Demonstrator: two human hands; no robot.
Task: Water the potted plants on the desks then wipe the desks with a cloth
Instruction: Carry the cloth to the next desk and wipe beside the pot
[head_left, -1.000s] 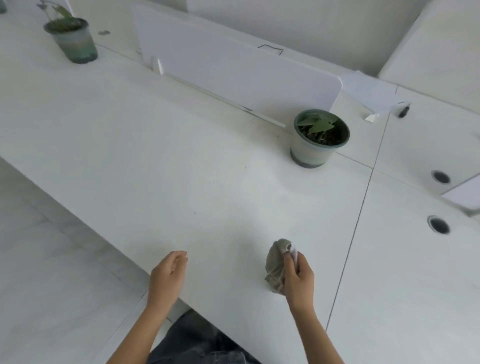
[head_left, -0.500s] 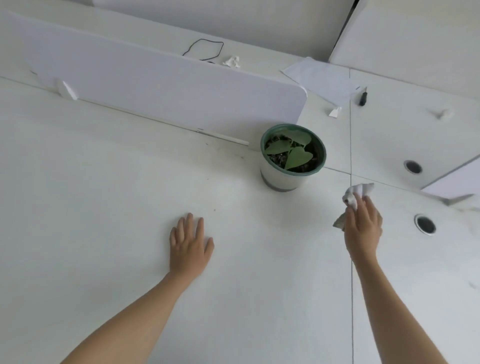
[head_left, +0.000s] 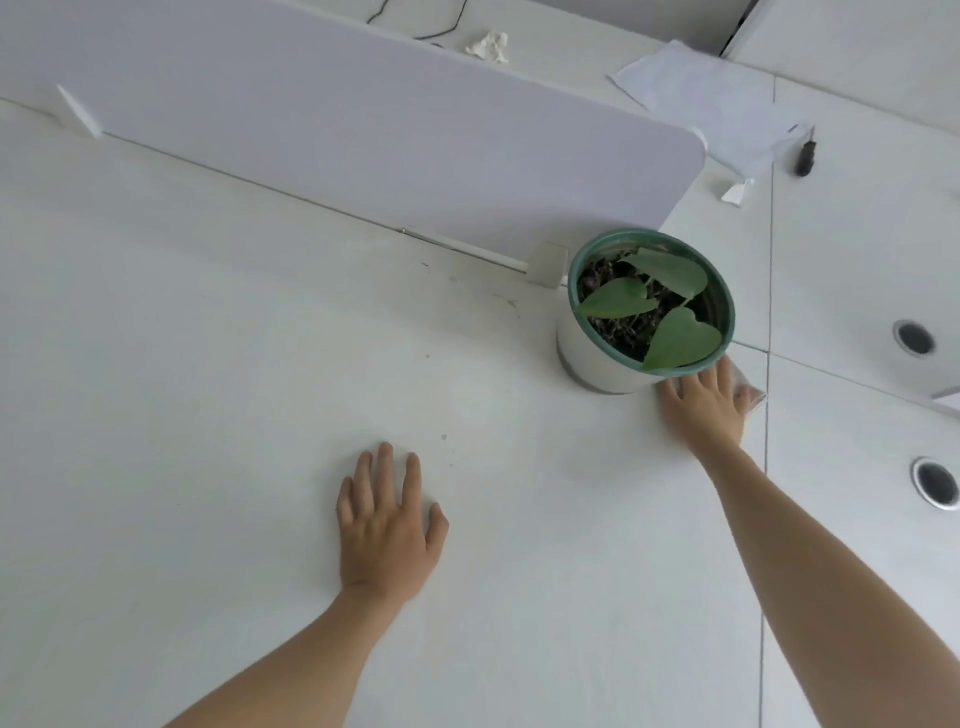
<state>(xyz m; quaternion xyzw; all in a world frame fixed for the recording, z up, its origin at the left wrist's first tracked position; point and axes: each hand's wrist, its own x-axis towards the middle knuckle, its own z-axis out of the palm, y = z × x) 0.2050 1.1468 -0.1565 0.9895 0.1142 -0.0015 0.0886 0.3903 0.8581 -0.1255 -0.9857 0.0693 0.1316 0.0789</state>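
A potted plant (head_left: 649, 312) with a green rim and three heart-shaped leaves stands on the white desk (head_left: 234, 389) by the end of the divider. My right hand (head_left: 704, 405) presses flat on a pale cloth (head_left: 750, 397) on the desk, right against the pot's near right side. Only the cloth's edge shows past my fingers. My left hand (head_left: 387, 525) lies flat on the desk with fingers spread, well to the left of the pot and nearer me, holding nothing.
A white divider panel (head_left: 363, 130) runs along the desk's back. Behind it lie a crumpled tissue (head_left: 488, 45), a black cable and a sheet of paper (head_left: 711, 104). A black marker (head_left: 805, 156) and two cable holes (head_left: 914, 338) (head_left: 935, 482) are on the right desk.
My right hand with the cloth moved forward and left, from open desk up against the pot's base, and flattened. My view came closer over the desk; the left hand stays flat.
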